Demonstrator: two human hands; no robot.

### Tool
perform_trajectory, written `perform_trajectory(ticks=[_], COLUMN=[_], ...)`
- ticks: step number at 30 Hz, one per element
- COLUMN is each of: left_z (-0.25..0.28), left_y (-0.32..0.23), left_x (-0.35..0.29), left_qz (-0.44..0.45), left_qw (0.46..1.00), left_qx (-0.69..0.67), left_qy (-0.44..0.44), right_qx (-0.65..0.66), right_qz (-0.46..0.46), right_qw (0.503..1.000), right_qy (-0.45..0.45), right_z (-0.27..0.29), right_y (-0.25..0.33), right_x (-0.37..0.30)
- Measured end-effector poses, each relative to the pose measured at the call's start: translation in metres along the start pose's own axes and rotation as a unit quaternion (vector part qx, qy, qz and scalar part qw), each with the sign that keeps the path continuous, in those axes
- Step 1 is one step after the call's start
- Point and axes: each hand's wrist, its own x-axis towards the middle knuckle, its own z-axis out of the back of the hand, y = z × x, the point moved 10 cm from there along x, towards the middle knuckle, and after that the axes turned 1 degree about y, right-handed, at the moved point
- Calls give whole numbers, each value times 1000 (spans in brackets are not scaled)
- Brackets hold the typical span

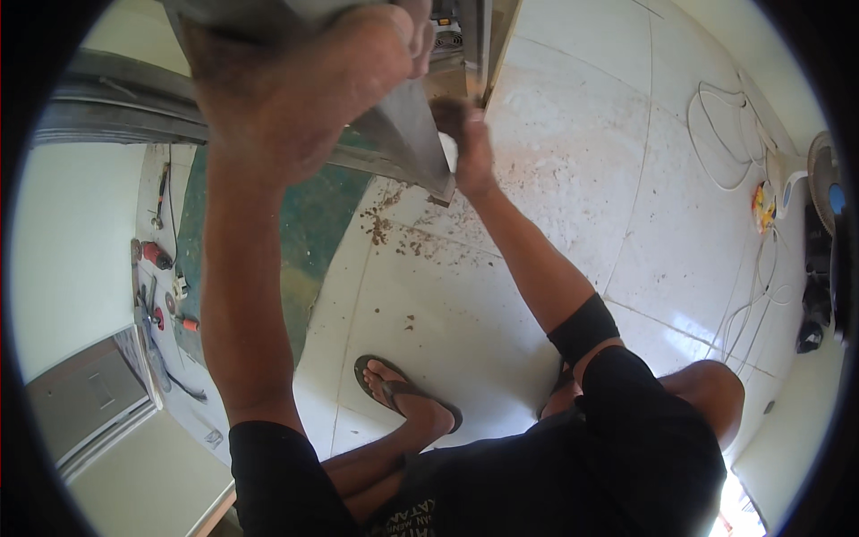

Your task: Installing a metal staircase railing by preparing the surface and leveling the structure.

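Grey metal beam (407,134) slants above the floor (573,143), its near end just beyond the upper right corner of the green mat (309,224); the left hand (309,98) grasps it, while the blurred right hand (474,157) is beside that end, its grip impossible to tell. Steady work likely wants firm left support and right fingers off the squared rim, with turning room toward the floor's right edge.

Left hand (304,94) at grey beam (404,134); right hand (474,152), blurred, beside beam's end.
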Motion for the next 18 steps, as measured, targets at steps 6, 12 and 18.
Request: perform_trajectory(ticks=[6, 12, 18], left_z=[-24, -22, -29], left_y=[-8, -4, -10], left_x=[3, 5, 0], left_qz=[-35, -27, -85], left_qw=[995, 992, 975], left_qx=[9, 34, 13], left_qy=[90, 122, 204], right_qx=[36, 4, 83], right_qz=[61, 49, 85], right_qw=[992, 999, 984], right_qy=[-100, -20, -135], right_z=[12, 6, -12], right_y=[24, 51, 43], right_x=[7, 16, -3])
